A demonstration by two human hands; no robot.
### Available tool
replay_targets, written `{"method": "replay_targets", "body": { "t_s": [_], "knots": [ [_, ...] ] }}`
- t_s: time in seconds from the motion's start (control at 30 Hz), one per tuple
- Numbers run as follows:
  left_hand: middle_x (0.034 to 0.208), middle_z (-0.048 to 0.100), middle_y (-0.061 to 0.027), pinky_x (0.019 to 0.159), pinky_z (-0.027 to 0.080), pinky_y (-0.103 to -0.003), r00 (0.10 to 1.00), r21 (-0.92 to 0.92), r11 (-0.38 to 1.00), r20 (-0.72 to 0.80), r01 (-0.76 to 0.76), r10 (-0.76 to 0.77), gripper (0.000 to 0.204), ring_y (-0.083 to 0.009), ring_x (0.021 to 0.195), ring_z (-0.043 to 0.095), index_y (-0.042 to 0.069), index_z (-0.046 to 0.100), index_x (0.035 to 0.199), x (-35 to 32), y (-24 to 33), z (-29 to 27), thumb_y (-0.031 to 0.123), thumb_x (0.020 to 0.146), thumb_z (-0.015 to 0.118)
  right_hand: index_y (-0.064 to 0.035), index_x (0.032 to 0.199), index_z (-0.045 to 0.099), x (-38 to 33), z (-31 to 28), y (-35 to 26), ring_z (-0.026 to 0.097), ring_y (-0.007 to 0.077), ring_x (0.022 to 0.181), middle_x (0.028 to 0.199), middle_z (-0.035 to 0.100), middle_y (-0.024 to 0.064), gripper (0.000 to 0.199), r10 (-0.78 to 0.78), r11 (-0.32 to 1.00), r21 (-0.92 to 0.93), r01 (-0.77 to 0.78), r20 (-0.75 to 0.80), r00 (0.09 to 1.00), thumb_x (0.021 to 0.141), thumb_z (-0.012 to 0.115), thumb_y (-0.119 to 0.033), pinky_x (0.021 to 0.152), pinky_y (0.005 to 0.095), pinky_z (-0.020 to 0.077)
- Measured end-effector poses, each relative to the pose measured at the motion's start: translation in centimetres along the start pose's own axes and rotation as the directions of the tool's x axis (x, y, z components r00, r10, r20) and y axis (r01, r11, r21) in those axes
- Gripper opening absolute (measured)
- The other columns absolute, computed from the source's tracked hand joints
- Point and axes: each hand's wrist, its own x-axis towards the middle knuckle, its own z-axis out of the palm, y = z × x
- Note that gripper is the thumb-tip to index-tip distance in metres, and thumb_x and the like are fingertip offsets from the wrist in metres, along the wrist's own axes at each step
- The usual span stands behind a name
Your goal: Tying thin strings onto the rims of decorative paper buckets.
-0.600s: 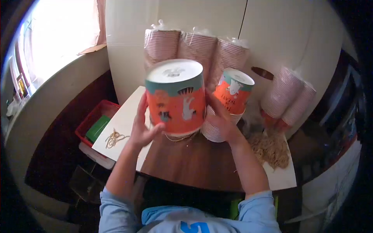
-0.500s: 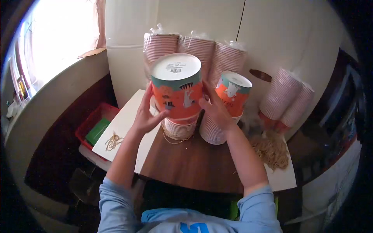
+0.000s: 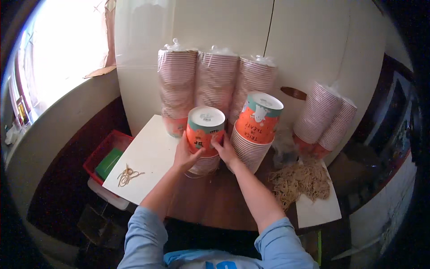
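An upside-down orange paper tub (image 3: 205, 140) with a teal band and white base tops a short stack of tubs (image 3: 205, 166). My left hand (image 3: 184, 154) wraps its left side, thumb across the front. My right hand (image 3: 225, 151) grips the right side, fingertips on the orange wall. Right beside it stands a taller stack of nested tubs (image 3: 251, 145), also upside down, with an orange tub (image 3: 260, 117) on top. A thin string loop lies around the foot of the short stack.
Bagged tub stacks (image 3: 178, 80) line the wall behind, and two more (image 3: 317, 112) stand at the right. A heap of tan strings (image 3: 302, 181) lies on the right; a few strings (image 3: 129, 175) lie on the white tabletop (image 3: 148, 150). A red crate (image 3: 109, 150) sits beyond the left edge.
Both hands have lowered the orange tub from a raised position onto the short stack. The view has shifted slightly, and the taller stack now shows more fully.
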Motion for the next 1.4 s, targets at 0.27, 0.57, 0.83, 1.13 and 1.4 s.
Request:
{"method": "replay_targets", "body": {
  "t_s": [0.27,0.57,0.83,1.13,1.4],
  "knots": [
    [0.129,0.04,-0.0256,0.101,0.03,-0.047,0.96,0.388,0.895,-0.25,0.22,-0.127,0.094,-0.0398,0.119,0.04,-0.006,0.027,0.133,-5.4,2.8,1.3,0.035,0.064,0.077,-0.0067,0.134,0.04,-0.7,-1.7,-0.1,0.047,0.0198,0.116,0.127,0.051,0.0109,0.056,0.132,0.987,-0.101,-0.122,0.095,0.987,0.086,0.06,-0.028,0.099,0.0314,0.0353],
    [0.14,0.02,-0.0265,0.105,0.019,-0.053,0.989,0.518,0.849,-0.141,0.106,-0.038,0.1,-0.0441,0.128,0.023,-0.002,0.015,0.139,-11.9,5.1,1.9,0.03,0.065,0.075,-0.0029,0.1,0.058,-2.3,-9.2,-17.7,0.051,0.0338,0.102,0.115,0.053,0.0152,0.039,-0.776,0.135,-0.991,-0.005,-0.109,0.622,0.069,0.073,-0.02,0.09,0.0464,0.039],
    [0.142,0.019,-0.0257,0.106,0.018,-0.054,0.997,0.626,0.778,0.073,-0.053,0.008,0.09,-0.0429,0.13,0.02,0.003,0.026,0.138,-12.2,5.2,2.6,0.021,0.062,0.071,-0.0015,0.076,0.056,2.8,-14.5,-16.8,0.058,0.0279,0.084,0.096,0.059,0.0107,0.023,-0.491,0.393,-0.91,0.134,-0.084,0.867,0.065,0.075,-0.009,0.067,0.0345,0.0493],
    [0.142,0.02,-0.026,0.106,0.018,-0.054,0.997,0.669,0.739,0.056,-0.078,0.055,0.086,-0.0423,0.131,0.02,0.003,0.027,0.138,-12.6,4.1,3.0,0.019,0.063,0.065,-0.0019,0.086,0.058,4.3,-16.7,-23.6,0.061,0.0291,0.08,0.088,0.061,0.014,0.022,-0.701,0.369,-0.864,0.343,-0.017,0.713,0.074,0.07,-0.016,0.073,0.0368,0.0484],
    [0.141,0.021,-0.0261,0.105,0.019,-0.055,0.997,0.612,0.788,0.024,-0.068,0.067,0.079,-0.0427,0.129,0.024,0.004,0.031,0.134,-12.5,4.8,2.5,0.02,0.065,0.066,-0.0004,0.095,0.058,-7.4,-16.2,-32.2,0.06,0.0162,0.084,0.093,0.063,0.0088,0.018,-0.967,0.252,-0.906,0.34,-0.22,0.13,0.086,0.064,-0.015,0.076,0.0294,0.0485]
  ]
}}
